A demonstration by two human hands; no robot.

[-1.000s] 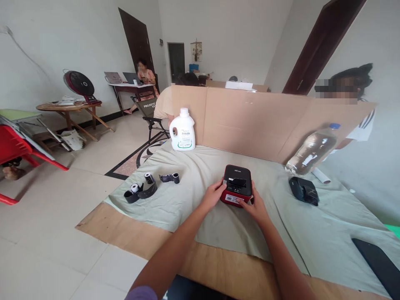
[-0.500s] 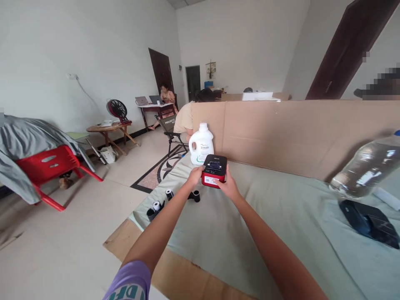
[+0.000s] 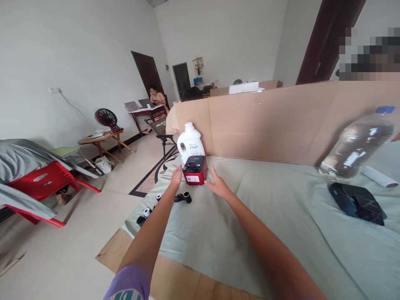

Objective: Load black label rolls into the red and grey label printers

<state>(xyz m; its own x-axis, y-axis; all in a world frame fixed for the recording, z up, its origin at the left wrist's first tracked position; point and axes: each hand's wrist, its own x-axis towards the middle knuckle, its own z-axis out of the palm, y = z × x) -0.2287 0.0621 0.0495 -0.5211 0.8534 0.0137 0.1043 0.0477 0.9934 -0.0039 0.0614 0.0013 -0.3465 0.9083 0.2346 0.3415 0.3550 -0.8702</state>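
Note:
A small red-and-black label printer [image 3: 196, 171] stands upright on the green cloth [image 3: 231, 216], just in front of a white detergent jug [image 3: 190, 143]. Beside its left side is my left hand [image 3: 176, 177], fingers extended; whether they still touch the casing I cannot tell. To the right, my right hand [image 3: 218, 183] is open, thumb and fingers spread, with a gap to the printer at its upper fingers. Nearer me lies a black roll [image 3: 186, 197]. Small white-and-black rolls [image 3: 146, 212] sit by the left edge, partly hidden by my left forearm.
A tall cardboard panel [image 3: 265, 125] runs behind the cloth. At the right are a large clear bottle [image 3: 356, 146], a black device [image 3: 358, 203] and a white tube [image 3: 379, 177]. A red chair [image 3: 46, 179] stands left; a person [image 3: 157, 98] sits at a far desk.
My hands have let go of the printer, which now rests on the cloth before the jug. My right hand has moved away to the right. The view has shifted rightward.

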